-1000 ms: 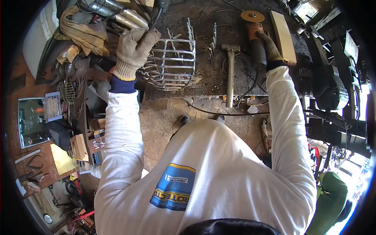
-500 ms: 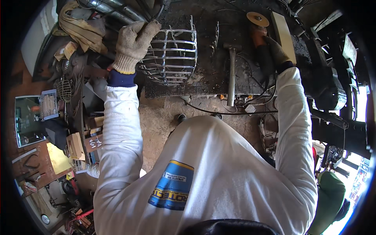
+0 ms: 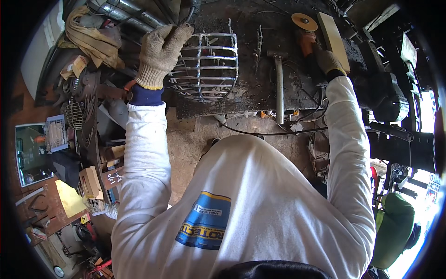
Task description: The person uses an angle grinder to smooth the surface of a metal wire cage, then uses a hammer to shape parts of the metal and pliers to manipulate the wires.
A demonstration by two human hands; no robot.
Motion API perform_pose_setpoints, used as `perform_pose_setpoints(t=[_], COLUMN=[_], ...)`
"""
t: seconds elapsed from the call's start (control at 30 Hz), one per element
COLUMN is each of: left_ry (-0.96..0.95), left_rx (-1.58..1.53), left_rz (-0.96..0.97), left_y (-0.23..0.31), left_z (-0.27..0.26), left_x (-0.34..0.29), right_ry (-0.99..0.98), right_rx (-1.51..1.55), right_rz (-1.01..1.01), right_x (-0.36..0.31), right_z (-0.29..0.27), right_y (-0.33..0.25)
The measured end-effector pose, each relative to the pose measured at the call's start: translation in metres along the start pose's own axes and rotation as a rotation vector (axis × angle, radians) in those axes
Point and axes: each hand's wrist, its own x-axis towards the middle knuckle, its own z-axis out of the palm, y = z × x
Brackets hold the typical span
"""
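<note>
A wire cage (image 3: pixel 206 65) of welded steel bars lies on the dark metal workbench (image 3: pixel 251 97). My left hand (image 3: pixel 160 51), in a knitted work glove, curls its fingers over the cage's far left corner. A black cable end (image 3: pixel 193 7) hangs just beyond those fingers. My right hand (image 3: pixel 329 61), also gloved, grips the body of an angle grinder (image 3: pixel 306 39) whose orange disc (image 3: pixel 304 21) points away from me at the bench's far right.
A hammer (image 3: pixel 278 88) lies on the bench between cage and grinder, beside a pale wooden block (image 3: pixel 333 39). A black cable (image 3: pixel 278 134) runs along the bench's near edge. Rags, metal pipes and cluttered shelves of parts (image 3: pixel 88 153) fill the left; dark machinery (image 3: pixel 390 93) stands on the right.
My left hand went from lying spread over the cage's left side to gripping its far left corner with curled fingers. My right hand stayed on the grinder.
</note>
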Motion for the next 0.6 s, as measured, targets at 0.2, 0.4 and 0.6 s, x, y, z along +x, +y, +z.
perform_pose_setpoints(t=[0.2,0.4,0.6], left_ry=[0.02,0.073,0.058], left_rx=[-0.036,-0.158,-0.211], left_rz=[0.028,-0.02,-0.012], left_y=[-0.012,-0.026,-0.022], left_z=[-0.017,-0.024,-0.022], left_x=[-0.008,-0.019,-0.019], right_ry=[0.129,0.148,0.331], right_rx=[0.027,-0.064,0.033], right_rz=[0.256,0.333,0.353], right_x=[-0.009,-0.074,-0.119], right_z=[0.001,-0.038,-0.034], right_y=[-0.02,-0.043,-0.058])
